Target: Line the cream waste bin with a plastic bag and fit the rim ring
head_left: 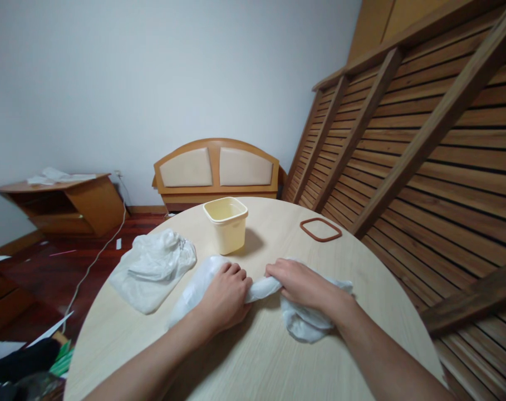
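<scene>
A white plastic bag stretches between my two hands, its middle gathered into a twisted rope. My left hand is closed around it on the left, with a puffed-out part spreading beyond the fist. On the right, my right hand grips the same bag, and a crumpled end bunches on the table beneath it. Just behind my left hand stands a pale yellow plastic container, upright and without a lid. Another white plastic bag lies crumpled on the table to the left.
The round light-wood table carries a brown squared ring at its far right. Slatted wooden panels lean along the right side. A headboard stands behind, and a low cabinet sits at left with a cable on the floor.
</scene>
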A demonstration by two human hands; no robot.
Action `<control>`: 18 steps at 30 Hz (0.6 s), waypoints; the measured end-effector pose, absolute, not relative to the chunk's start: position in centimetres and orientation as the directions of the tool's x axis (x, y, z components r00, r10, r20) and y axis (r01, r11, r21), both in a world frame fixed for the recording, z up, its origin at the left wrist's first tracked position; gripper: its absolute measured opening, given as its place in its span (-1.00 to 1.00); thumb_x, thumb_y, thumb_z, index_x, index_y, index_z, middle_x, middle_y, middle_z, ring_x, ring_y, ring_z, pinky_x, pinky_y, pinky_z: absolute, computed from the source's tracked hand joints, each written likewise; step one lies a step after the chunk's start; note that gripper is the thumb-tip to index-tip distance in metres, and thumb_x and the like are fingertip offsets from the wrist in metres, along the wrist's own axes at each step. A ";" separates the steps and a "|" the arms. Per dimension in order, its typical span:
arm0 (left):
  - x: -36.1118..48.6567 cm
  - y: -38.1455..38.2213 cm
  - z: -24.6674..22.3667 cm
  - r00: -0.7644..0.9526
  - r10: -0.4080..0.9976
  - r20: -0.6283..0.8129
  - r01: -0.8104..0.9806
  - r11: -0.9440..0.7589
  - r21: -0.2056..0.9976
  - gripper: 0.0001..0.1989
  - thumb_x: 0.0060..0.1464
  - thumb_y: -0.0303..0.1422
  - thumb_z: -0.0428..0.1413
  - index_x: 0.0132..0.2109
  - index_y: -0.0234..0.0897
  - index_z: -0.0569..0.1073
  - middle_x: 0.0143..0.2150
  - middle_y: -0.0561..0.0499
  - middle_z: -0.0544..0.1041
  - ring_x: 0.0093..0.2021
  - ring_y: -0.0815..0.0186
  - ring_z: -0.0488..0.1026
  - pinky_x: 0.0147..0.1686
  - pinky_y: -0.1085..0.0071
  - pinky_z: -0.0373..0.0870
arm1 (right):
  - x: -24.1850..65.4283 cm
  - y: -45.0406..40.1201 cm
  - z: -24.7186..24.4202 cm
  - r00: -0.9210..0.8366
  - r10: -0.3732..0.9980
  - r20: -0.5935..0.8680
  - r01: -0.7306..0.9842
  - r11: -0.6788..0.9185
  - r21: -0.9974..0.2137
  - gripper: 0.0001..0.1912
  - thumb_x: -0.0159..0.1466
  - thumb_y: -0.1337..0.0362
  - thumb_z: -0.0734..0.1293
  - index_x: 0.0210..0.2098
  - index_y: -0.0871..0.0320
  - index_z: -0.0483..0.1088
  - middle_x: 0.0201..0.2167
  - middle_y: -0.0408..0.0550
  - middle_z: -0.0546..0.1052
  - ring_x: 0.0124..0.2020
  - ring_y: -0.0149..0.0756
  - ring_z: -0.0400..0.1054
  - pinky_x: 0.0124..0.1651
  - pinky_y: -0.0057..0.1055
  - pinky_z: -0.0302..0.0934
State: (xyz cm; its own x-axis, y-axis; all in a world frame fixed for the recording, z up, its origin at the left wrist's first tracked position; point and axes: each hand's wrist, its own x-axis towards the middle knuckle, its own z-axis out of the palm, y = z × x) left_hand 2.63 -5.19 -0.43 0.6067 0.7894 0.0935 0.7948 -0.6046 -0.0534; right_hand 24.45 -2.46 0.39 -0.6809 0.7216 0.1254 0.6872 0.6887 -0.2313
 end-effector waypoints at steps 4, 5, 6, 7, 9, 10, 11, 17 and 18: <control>2.4 -5.1 -0.3 0.597 0.797 0.095 0.802 -0.595 -0.050 -0.84 0.07 -0.35 0.17 -0.20 -0.33 0.51 -0.16 -0.18 0.60 -0.06 -0.01 0.47 0.00 0.06 0.34 | 24.8 -2.3 0.7 -0.660 0.737 0.148 0.726 0.676 -0.128 -0.70 0.16 0.59 0.25 -0.23 0.13 0.42 -0.28 0.00 0.54 -0.20 -0.13 0.42 -0.14 -0.29 0.21; 2.3 -5.1 -0.3 0.592 0.800 0.097 0.806 -0.590 -0.047 -0.85 0.06 -0.38 0.16 -0.20 -0.33 0.50 -0.17 -0.17 0.60 -0.07 0.00 0.47 0.00 0.06 0.34 | 24.8 -2.1 0.9 -0.669 0.724 0.170 0.716 0.689 -0.115 -0.70 0.16 0.60 0.25 -0.23 0.13 0.42 -0.28 0.00 0.54 -0.18 -0.13 0.42 -0.07 -0.27 0.21; 2.2 -5.0 -0.3 0.585 0.805 0.100 0.811 -0.584 -0.044 -0.86 0.05 -0.42 0.15 -0.20 -0.33 0.50 -0.18 -0.17 0.61 -0.08 0.00 0.48 0.00 0.06 0.34 | 24.9 -2.0 1.1 -0.677 0.709 0.196 0.704 0.702 -0.105 -0.69 0.17 0.61 0.24 -0.22 0.12 0.41 -0.28 -0.01 0.55 -0.17 -0.14 0.42 0.00 -0.24 0.20; 2.0 -4.9 -0.2 0.578 0.809 0.104 0.816 -0.577 -0.042 -0.86 0.04 -0.45 0.14 -0.20 -0.33 0.49 -0.20 -0.17 0.61 -0.08 0.01 0.49 0.00 0.06 0.34 | 25.1 -1.9 1.4 -0.682 0.697 0.222 0.695 0.712 -0.097 -0.67 0.17 0.62 0.24 -0.21 0.11 0.41 -0.28 -0.02 0.56 -0.16 -0.16 0.42 0.08 -0.20 0.17; 1.7 -4.7 -0.1 0.562 0.820 0.111 0.827 -0.560 -0.046 -0.85 0.03 -0.50 0.11 -0.21 -0.33 0.50 -0.21 -0.17 0.62 -0.09 0.00 0.50 0.01 0.05 0.33 | 25.6 -1.6 1.8 -0.667 0.696 0.266 0.704 0.706 -0.081 -0.63 0.18 0.63 0.23 -0.15 0.10 0.41 -0.25 -0.03 0.58 -0.14 -0.17 0.42 0.17 -0.14 0.10; 1.6 -4.7 0.0 0.554 0.825 0.112 0.832 -0.552 -0.050 -0.85 0.02 -0.52 0.10 -0.22 -0.34 0.50 -0.22 -0.18 0.62 -0.09 0.00 0.51 0.01 0.04 0.33 | 25.9 -1.4 2.0 -0.648 0.707 0.283 0.720 0.690 -0.075 -0.60 0.17 0.63 0.24 -0.12 0.09 0.42 -0.21 -0.03 0.59 -0.12 -0.15 0.42 0.18 -0.12 0.09; 1.5 -4.6 0.1 0.549 0.829 0.111 0.836 -0.546 -0.055 -0.84 0.01 -0.54 0.09 -0.23 -0.34 0.50 -0.22 -0.19 0.62 -0.09 0.00 0.51 0.01 0.04 0.33 | 26.3 -1.3 2.1 -0.628 0.721 0.293 0.738 0.671 -0.068 -0.57 0.16 0.64 0.24 -0.10 0.08 0.42 -0.18 -0.02 0.59 -0.10 -0.13 0.41 0.17 -0.12 0.10; 1.6 -4.7 0.4 0.526 0.849 0.049 0.850 -0.524 -0.050 -0.76 0.14 -0.61 -0.03 -0.21 -0.35 0.51 -0.20 -0.18 0.63 -0.12 0.07 0.57 0.02 0.10 0.36 | 28.0 -1.0 0.8 -0.572 0.787 0.233 0.801 0.596 -0.047 -0.35 0.03 0.65 0.26 0.08 0.09 0.41 0.00 0.06 0.55 0.10 -0.02 0.36 0.32 0.09 -0.03; 1.6 -4.7 0.4 0.521 0.853 0.041 0.853 -0.518 -0.052 -0.75 0.16 -0.61 -0.05 -0.20 -0.35 0.51 -0.20 -0.18 0.64 -0.13 0.08 0.57 0.02 0.10 0.37 | 27.9 -1.2 0.5 -0.562 0.797 0.222 0.809 0.586 -0.054 -0.27 0.02 0.62 0.29 0.18 0.10 0.35 0.09 0.10 0.51 0.18 0.02 0.30 0.36 0.15 -0.13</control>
